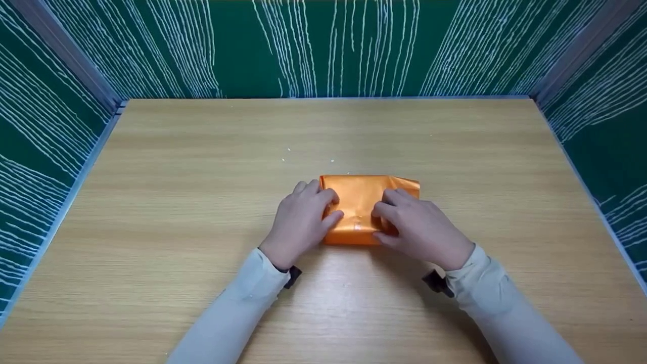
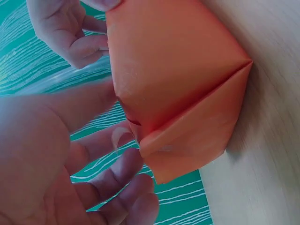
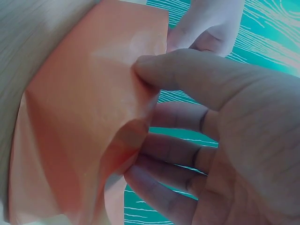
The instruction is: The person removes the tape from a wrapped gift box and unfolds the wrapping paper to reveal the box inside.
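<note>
My left hand (image 1: 303, 217) curls at the left end of the orange parcel (image 1: 356, 194), its thumb and bent fingers holding that edge with little gap to spare. My right hand (image 1: 418, 226) grips the other end; in the right wrist view its thumb presses the orange face while the other fingers lie behind the folded edge, so the wrapping is pinched between them. The parcel sits between my hands near the middle of the worktop (image 1: 202, 212). It looks light to me, though I cannot tell what, if anything, is inside. The wrapping seems thin, soft and a bit slick: I expect it to take a crease easily, slip under a lazy fingertip, and perhaps tear if tugged hard. The doubled layers at the ends look the safest place to pinch, with a gentle thumb on top. Its long axis runs left to right, from one hand to the other; the folded ends face sideways, and the far right corner pokes out past my right knuckles. Beyond the far edge lie a few white specks (image 1: 288, 149).
</note>
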Available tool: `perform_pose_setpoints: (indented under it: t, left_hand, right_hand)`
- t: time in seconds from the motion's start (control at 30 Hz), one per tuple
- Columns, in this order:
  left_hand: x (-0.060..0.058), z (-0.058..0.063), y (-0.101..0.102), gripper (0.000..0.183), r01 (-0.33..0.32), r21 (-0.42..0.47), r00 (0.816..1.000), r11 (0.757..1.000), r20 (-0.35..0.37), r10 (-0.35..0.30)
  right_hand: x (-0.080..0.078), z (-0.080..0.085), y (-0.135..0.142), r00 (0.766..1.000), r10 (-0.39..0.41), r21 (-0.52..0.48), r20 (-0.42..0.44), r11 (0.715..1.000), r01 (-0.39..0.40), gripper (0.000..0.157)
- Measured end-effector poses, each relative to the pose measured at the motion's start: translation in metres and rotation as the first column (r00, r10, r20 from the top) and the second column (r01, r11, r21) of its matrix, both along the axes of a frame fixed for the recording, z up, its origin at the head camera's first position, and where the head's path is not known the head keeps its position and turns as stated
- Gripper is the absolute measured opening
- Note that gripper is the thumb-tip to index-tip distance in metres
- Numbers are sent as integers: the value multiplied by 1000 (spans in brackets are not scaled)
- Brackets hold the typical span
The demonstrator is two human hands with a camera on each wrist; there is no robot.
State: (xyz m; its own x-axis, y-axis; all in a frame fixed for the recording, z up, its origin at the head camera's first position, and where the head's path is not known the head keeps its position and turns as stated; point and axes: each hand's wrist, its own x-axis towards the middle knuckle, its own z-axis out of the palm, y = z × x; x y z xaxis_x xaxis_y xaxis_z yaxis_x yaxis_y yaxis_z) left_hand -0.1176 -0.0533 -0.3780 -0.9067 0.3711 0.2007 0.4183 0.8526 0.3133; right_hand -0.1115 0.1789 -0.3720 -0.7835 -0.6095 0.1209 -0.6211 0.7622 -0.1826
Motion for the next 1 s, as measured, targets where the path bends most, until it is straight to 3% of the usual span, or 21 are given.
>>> perform_pose_setpoints:
  t: [0.17,0.33,0.63,1.0]
  left_hand:
    - [0,-1,1,11,-11,-6,998,1000,-67,11]
    - [0,-1,1,14,-9,34,993,999,-114,13]
    - [-2,2,-3,18,-21,45,995,999,-101,26]
    - [-4,4,-7,12,-99,-16,991,995,-93,97]
  right_hand:
    - [0,-2,1,1000,11,-7,-14,1000,-11,25]
    - [-1,-3,1,998,32,-19,-52,999,-33,22]
    - [-1,-2,1,998,29,-20,-49,999,-30,24]
    - [0,-2,2,999,24,-19,-32,1000,-24,25]
